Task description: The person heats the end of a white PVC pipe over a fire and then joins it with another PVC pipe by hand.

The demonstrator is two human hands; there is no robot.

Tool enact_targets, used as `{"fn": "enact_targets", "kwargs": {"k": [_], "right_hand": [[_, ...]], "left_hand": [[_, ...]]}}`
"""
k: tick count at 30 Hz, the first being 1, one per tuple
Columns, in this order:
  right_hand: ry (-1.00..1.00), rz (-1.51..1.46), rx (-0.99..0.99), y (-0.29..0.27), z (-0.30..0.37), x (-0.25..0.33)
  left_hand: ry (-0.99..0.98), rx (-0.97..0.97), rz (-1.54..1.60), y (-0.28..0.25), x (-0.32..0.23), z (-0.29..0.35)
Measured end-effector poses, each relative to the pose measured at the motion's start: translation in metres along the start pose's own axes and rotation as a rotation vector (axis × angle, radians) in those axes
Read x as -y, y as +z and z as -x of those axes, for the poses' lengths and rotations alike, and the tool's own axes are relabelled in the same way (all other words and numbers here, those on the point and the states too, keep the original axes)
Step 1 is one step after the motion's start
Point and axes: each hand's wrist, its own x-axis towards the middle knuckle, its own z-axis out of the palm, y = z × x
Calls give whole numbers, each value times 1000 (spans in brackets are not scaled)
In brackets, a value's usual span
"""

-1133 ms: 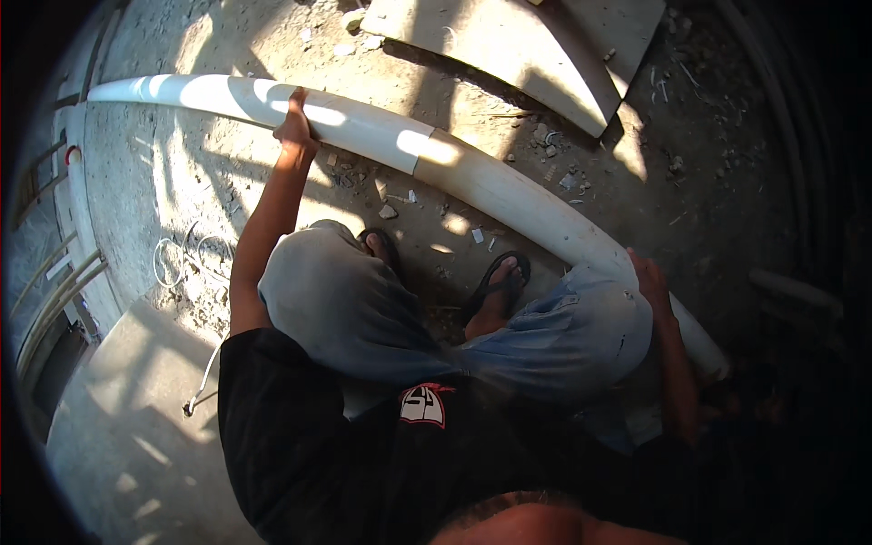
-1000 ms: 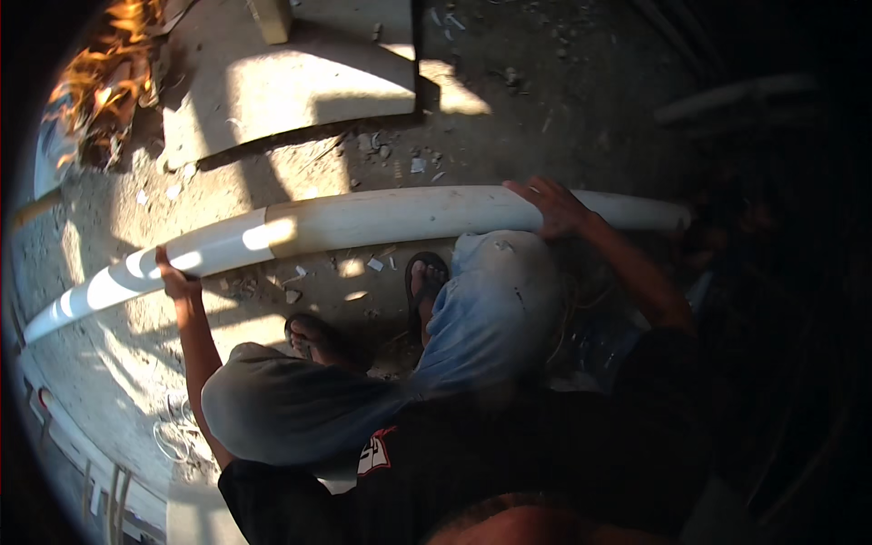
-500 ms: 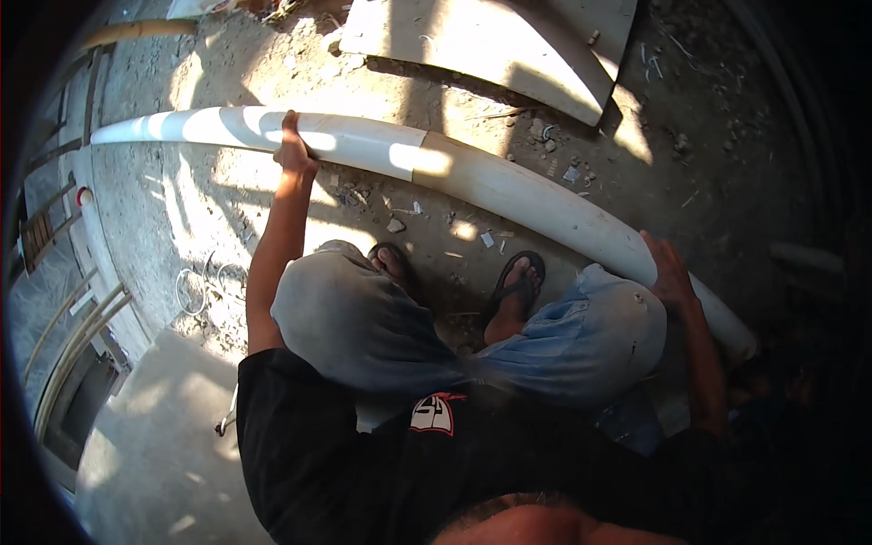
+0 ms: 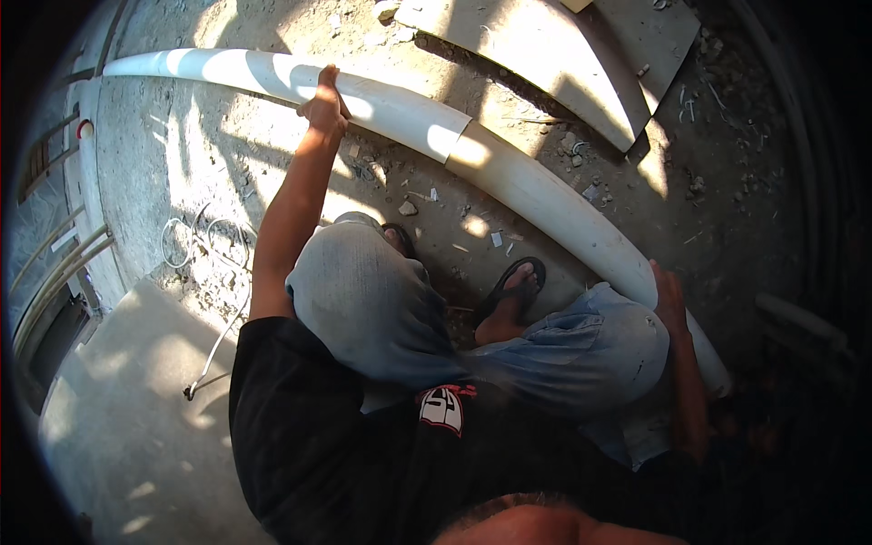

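Observation:
A long plastic pipe point(image 4: 543, 193) stretches across in front of me, from the far left down to the lower right. Its left length is whiter, and its right length is more beige with smudges; they meet end to end at a visible joint. My left hand point(image 4: 325, 107) is closed around the white length, left of the joint. Beside my right knee, my right hand point(image 4: 670, 295) grips the beige length near its right end, its far fingers partly hidden. The pipe passes close to my right knee.
A pale flat board point(image 4: 536, 59) lies on the dirt ahead, over another panel. Stones and white scraps point(image 4: 497, 240) dot the ground. A thin cable point(image 4: 216, 350) runs over the concrete slab point(image 4: 127, 400) at left. Another pipe point(image 4: 799, 318) lies in shade at right.
My view has turned, so the pipe appears steeper and its left part higher. Both hands remain on the pipe at about the same places.

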Motion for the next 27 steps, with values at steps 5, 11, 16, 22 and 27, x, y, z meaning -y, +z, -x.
{"fn": "enact_targets", "kwargs": {"k": [5, 11, 16, 22, 27], "right_hand": [[3, 22, -14, -1, -3, 5], [-1, 91, -40, 7, 3, 1], [19, 136, -65, 11, 10, -7], [-39, 128, -118, 8, 7, -5], [-84, 205, -77, 25, 21, -32]], "left_hand": [[-8, -58, -21, 1, -13, 3], [78, -99, 3, 3, -18, 13], [15, -90, -66, 4, -26, 35], [113, 47, 27, 4, -21, 17], [65, 7, 106, 9, -23, 23]]}}
